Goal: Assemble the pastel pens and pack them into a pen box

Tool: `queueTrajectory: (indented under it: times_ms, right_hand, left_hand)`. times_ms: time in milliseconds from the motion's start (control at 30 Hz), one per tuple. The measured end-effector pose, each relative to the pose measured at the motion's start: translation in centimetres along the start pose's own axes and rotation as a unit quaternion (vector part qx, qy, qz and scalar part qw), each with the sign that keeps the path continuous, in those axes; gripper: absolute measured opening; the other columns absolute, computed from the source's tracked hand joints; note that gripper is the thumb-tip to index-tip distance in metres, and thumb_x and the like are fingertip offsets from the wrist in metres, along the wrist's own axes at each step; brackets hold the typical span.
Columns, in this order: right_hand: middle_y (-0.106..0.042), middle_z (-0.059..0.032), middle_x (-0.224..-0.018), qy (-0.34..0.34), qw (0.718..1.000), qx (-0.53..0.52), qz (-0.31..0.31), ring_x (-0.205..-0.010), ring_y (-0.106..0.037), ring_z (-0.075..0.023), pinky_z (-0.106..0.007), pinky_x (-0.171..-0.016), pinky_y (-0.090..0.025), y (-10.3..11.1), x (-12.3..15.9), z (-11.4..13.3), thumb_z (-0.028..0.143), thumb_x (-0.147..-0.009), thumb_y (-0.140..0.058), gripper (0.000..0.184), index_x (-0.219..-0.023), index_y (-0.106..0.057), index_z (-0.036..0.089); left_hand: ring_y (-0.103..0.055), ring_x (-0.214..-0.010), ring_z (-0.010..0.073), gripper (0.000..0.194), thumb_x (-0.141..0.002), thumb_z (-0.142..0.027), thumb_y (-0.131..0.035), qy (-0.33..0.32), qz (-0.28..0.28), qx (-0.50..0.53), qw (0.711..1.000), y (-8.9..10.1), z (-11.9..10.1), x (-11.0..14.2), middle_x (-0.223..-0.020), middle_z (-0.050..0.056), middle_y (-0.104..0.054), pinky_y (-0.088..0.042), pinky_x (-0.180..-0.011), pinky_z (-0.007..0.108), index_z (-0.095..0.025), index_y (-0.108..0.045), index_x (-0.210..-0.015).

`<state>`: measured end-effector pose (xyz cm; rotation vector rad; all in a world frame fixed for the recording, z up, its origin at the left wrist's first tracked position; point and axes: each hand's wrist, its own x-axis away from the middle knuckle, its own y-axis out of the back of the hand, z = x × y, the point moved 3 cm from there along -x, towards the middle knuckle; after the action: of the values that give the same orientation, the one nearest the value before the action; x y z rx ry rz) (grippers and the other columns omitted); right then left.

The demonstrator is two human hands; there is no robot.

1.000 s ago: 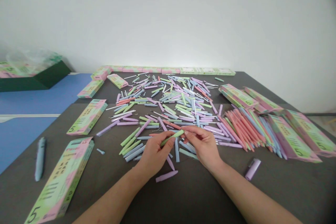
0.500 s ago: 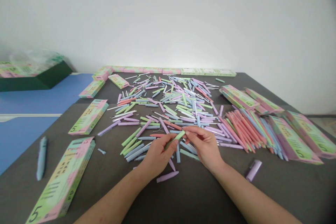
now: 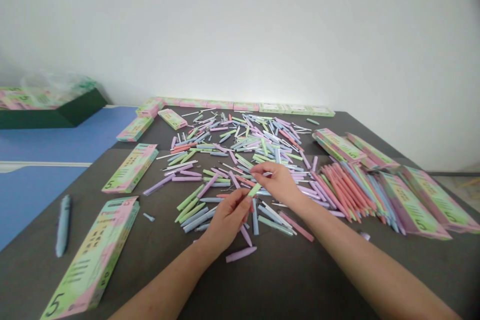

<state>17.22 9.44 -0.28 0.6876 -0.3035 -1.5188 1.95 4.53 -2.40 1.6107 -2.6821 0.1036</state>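
Observation:
My left hand (image 3: 227, 221) pinches a pale green pen barrel (image 3: 254, 190) between thumb and fingers, above a loose heap of pastel pen parts (image 3: 240, 160). My right hand (image 3: 275, 182) reaches over the heap, its fingertips drawn close together among the pieces. I cannot tell whether those fingers hold anything. A lilac barrel (image 3: 240, 254) lies below my left hand, and a pink barrel (image 3: 296, 226) lies below my right wrist. Green barrels (image 3: 189, 209) and blue barrels (image 3: 195, 218) lie side by side to the left of my left hand.
A dark grey table (image 3: 262, 285) holds everything. Pastel pen boxes (image 3: 93, 255) lie at the left, with more along the back (image 3: 243, 107). Coral and blue pens (image 3: 345, 190) fan out at the right. A blue pen (image 3: 63, 225) lies at far left.
My right hand has moved away from the green barrel, up and out over the heap. A pink barrel now shows below my wrist, and my forearm nearly covers the lilac piece at right.

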Motion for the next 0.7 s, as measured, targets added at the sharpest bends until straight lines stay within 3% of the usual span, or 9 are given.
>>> queueTrajectory:
  times_ms: [67,167,300,467,700]
  right_hand:
    - [-0.072,-0.0047,-0.088,0.034,0.982,0.174,0.066,-0.082,-0.064,-0.0181,-0.027,-0.074,-0.048,-1.2,-2.1,0.3,0.018,-0.082,-0.054,0.022,-0.093,-0.074,0.019]
    - [-0.073,-0.0083,-0.094,0.041,0.966,0.235,0.103,-0.087,-0.064,-0.0220,-0.029,-0.078,-0.046,-3.2,-4.5,0.7,0.019,-0.080,-0.056,0.022,-0.090,-0.075,0.018]
    - [-0.072,-0.0116,-0.096,0.039,0.950,0.284,0.127,-0.094,-0.063,-0.0253,-0.032,-0.082,-0.045,-5.4,-5.9,1.1,0.022,-0.081,-0.054,0.024,-0.089,-0.075,0.017]
    - [-0.071,-0.0140,-0.096,0.022,0.936,0.320,0.148,-0.094,-0.063,-0.0252,-0.032,-0.081,-0.046,-6.5,-6.5,1.3,0.019,-0.080,-0.052,0.024,-0.087,-0.074,0.015]
    - [-0.072,-0.0148,-0.086,0.019,0.953,0.270,0.135,-0.087,-0.064,-0.0259,-0.032,-0.080,-0.045,-6.4,-7.2,1.4,0.014,-0.068,-0.058,0.016,-0.075,-0.072,0.012]
  left_hand:
    - [-0.038,-0.048,0.0053,0.029,-0.090,-0.042,-0.047,-0.009,-0.006,0.020,1.000,0.2,-0.1,0.0,-0.070,-0.003,-0.050,-0.030,-0.043,0.019,-0.015,-0.057,-0.091]
    - [-0.042,-0.054,0.0073,0.031,-0.087,-0.042,-0.052,-0.012,-0.024,0.055,0.998,0.4,-0.1,-0.1,-0.073,-0.001,-0.052,-0.037,-0.048,0.020,-0.015,-0.062,-0.096]
    - [-0.049,-0.063,0.0107,0.032,-0.083,-0.042,-0.057,-0.010,-0.043,0.111,0.993,0.4,-0.1,-0.2,-0.077,0.001,-0.056,-0.043,-0.055,0.023,-0.015,-0.065,-0.098]
    - [-0.050,-0.064,0.0113,0.031,-0.080,-0.040,-0.062,-0.022,-0.051,0.146,0.988,0.3,-0.2,-0.2,-0.075,0.003,-0.059,-0.042,-0.060,0.024,-0.013,-0.069,-0.093]
    - [-0.050,-0.068,0.0126,0.026,-0.079,-0.036,-0.064,-0.025,-0.046,0.209,0.977,0.3,0.1,-0.4,-0.078,0.004,-0.060,-0.042,-0.063,0.026,-0.013,-0.070,-0.091]
